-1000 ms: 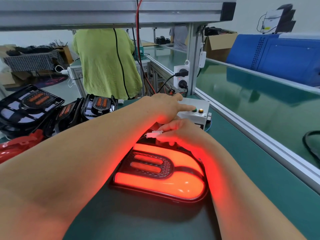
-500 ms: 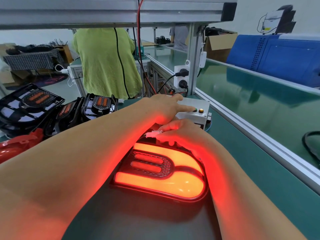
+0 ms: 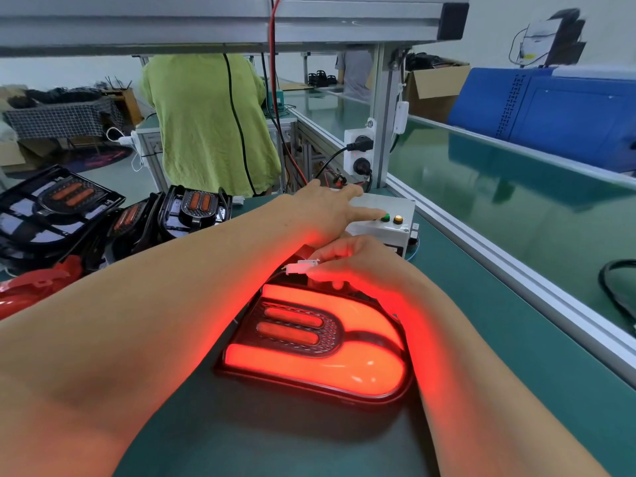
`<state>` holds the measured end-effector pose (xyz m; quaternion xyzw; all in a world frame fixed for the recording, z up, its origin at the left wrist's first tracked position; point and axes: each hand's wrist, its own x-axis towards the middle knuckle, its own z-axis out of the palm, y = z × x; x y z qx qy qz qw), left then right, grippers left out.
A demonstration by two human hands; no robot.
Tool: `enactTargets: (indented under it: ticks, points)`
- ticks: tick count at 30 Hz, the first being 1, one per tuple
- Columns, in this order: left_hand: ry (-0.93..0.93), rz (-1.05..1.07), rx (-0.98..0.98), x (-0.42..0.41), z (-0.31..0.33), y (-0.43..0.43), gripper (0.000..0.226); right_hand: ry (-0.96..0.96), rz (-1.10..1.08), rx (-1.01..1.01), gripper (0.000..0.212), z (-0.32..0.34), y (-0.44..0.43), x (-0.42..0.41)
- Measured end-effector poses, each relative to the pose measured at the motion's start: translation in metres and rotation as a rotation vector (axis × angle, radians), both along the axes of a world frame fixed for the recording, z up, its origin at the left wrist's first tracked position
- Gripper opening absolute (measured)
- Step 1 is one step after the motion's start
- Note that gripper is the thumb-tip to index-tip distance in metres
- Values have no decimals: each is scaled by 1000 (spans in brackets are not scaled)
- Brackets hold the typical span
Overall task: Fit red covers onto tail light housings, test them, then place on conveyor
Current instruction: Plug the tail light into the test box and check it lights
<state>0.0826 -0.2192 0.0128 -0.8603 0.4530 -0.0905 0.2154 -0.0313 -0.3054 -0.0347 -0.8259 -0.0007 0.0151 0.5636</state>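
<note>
A tail light (image 3: 320, 346) with its red cover on lies on the green bench, glowing bright red. At its far edge my right hand (image 3: 358, 259) pinches a white connector (image 3: 301, 268). My left hand (image 3: 330, 211) reaches across over it, one straight finger touching the green button (image 3: 384, 217) on the white test box (image 3: 385, 223); an orange button (image 3: 398, 219) sits beside it. Several black housings without covers (image 3: 192, 210) stand at the left, with a loose red cover (image 3: 34, 287) in front of them.
The green conveyor belt (image 3: 516, 201) runs along the right behind an aluminium rail (image 3: 499, 266). A person in a green shirt (image 3: 206, 125) stands at the bench ahead. A socket strip (image 3: 358, 153) hangs on the frame post. A black cable (image 3: 616, 290) lies on the belt at right.
</note>
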Motion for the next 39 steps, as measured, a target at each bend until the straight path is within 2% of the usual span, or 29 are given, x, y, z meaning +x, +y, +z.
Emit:
enactTargets:
  ticks: [6, 12, 15, 20, 25, 27, 33, 36, 39]
  points:
    - [-31, 4, 24, -5, -1, 0, 66, 16, -27, -59, 14, 0, 0, 1]
    - [-2, 2, -90, -2, -6, 9, 74, 13, 13, 14, 11, 0, 1, 0]
    - [97, 30, -239, -1, -7, 22, 63, 21, 56, 151, 12, 2, 2, -1]
    - [328, 121, -674, -14, -1, 54, 51, 31, 54, 155, 18, 4, 2, -2]
    - [438, 212, -1066, -38, -11, 97, 30, 21, 54, 147, 14, 7, 6, -5]
    - [489, 269, -1137, -52, -15, 110, 19, 18, 58, 155, 14, 7, 7, -6]
    - [567, 283, -1247, -92, -25, 128, 19, -5, 78, 194, 12, 15, 11, -10]
    - [592, 284, -1218, -99, -33, 131, 37, -23, 86, 184, 15, 17, 12, -13]
    - [612, 280, -1237, -100, -39, 133, 21, -50, 98, 152, 16, 18, 13, -15]
